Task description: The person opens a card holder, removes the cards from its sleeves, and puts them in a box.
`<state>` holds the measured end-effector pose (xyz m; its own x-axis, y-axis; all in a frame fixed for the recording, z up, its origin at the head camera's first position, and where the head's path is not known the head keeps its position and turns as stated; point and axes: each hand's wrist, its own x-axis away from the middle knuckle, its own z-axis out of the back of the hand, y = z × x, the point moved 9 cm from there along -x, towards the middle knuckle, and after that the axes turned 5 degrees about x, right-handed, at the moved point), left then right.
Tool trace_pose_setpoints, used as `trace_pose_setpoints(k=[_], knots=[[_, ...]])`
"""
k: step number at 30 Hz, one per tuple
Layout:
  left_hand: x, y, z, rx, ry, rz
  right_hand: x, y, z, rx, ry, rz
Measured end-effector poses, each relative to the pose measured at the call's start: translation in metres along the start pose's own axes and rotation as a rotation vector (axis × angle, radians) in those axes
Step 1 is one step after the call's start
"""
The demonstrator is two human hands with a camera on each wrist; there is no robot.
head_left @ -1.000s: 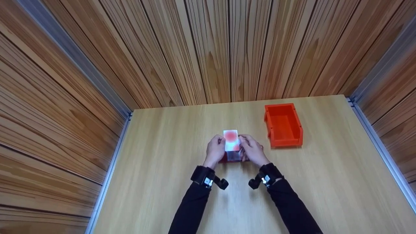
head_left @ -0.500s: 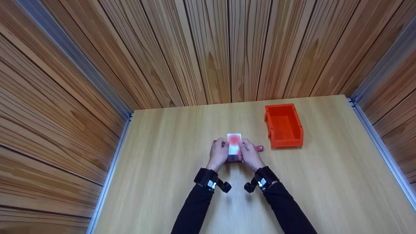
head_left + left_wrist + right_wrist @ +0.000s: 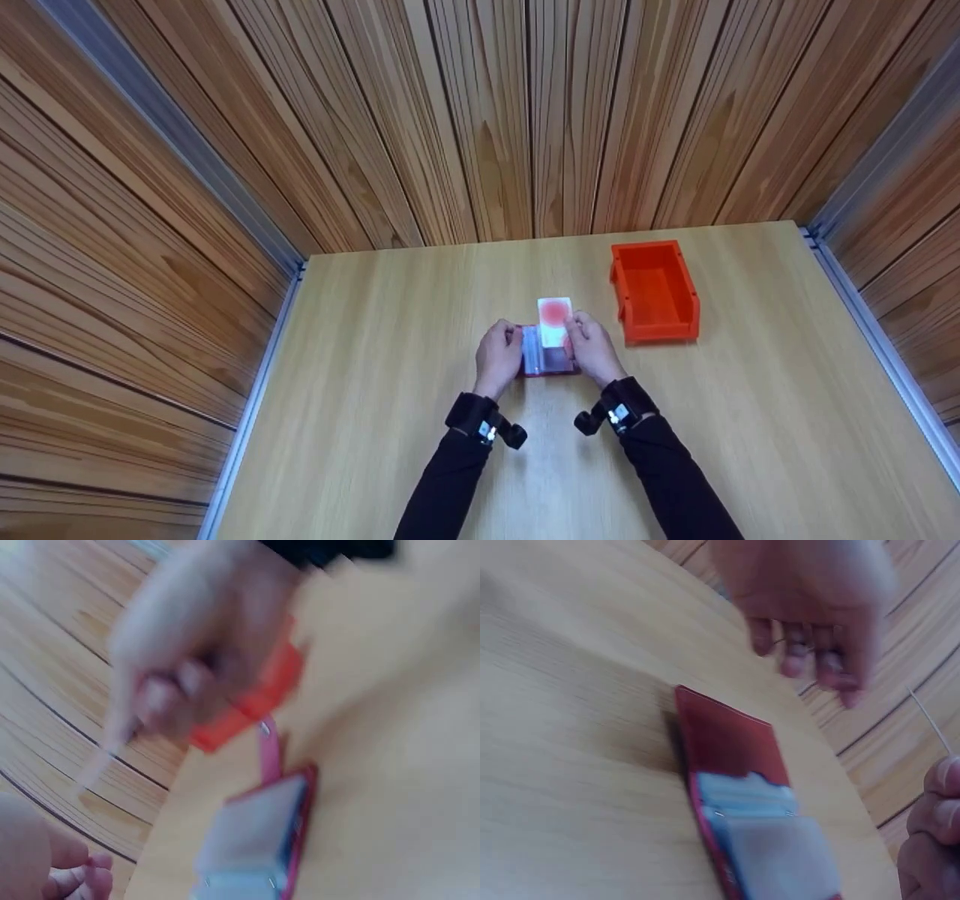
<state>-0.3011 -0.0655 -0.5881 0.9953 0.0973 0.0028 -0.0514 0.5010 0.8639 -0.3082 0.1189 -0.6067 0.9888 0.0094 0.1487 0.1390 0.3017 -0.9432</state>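
Observation:
My right hand (image 3: 592, 349) pinches a white card (image 3: 553, 322) with a red round spot, between thumb and fingers, above an opened card holder (image 3: 532, 352). In the right wrist view the card (image 3: 930, 721) appears almost edge-on. The card holder (image 3: 731, 742) lies spread on the table, with a dark red cover and clear plastic sleeves (image 3: 784, 855). A pink strap with a metal snap (image 3: 268, 754) sticks out from one side. My left hand (image 3: 497, 358) hovers at the holder's left side, holding nothing; its fingers (image 3: 795, 664) hang loosely bent.
An orange-red open bin (image 3: 656, 289) stands on the wooden table (image 3: 360, 420), right of and beyond my hands. Wood-plank walls (image 3: 480, 135) rise at the back and both sides, with metal rails (image 3: 247, 405) along the table's side edges.
Both hands were at the card; now only the right hand holds it, moved slightly right. My left hand has let go and moved left, uncovering the holder's clear sleeves.

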Motion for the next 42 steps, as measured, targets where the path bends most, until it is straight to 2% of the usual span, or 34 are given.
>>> trace_pose_setpoints(k=[5,9,14,19,23,29,33,37,42], knots=[[0.003,-0.007,-0.005,-0.236,0.029,-0.137,-0.004,-0.004,0.02,0.004,0.004,0.012],[0.007,-0.016,-0.011,-0.414,0.023,-0.242,-0.007,-0.008,0.038,-0.007,0.012,0.033],[0.016,-0.03,-0.017,-0.538,0.0,-0.322,-0.012,-0.013,0.069,0.018,0.054,0.051],[0.018,-0.039,-0.021,-0.542,-0.029,-0.313,-0.016,-0.013,0.108,0.101,0.103,0.031],[0.017,-0.042,-0.022,-0.534,-0.051,-0.283,-0.019,-0.012,0.137,0.116,0.122,0.006],[0.015,-0.044,-0.023,-0.526,-0.077,-0.248,-0.023,-0.002,0.167,0.119,0.113,-0.05],[0.016,-0.043,-0.024,-0.516,-0.082,-0.249,-0.024,0.007,0.177,0.148,0.11,-0.089],[0.017,-0.045,-0.025,-0.517,-0.084,-0.237,-0.024,0.013,0.175,0.208,0.104,-0.101],[0.018,-0.049,-0.03,-0.536,-0.102,-0.221,-0.026,0.02,0.17,0.351,0.139,-0.071]])
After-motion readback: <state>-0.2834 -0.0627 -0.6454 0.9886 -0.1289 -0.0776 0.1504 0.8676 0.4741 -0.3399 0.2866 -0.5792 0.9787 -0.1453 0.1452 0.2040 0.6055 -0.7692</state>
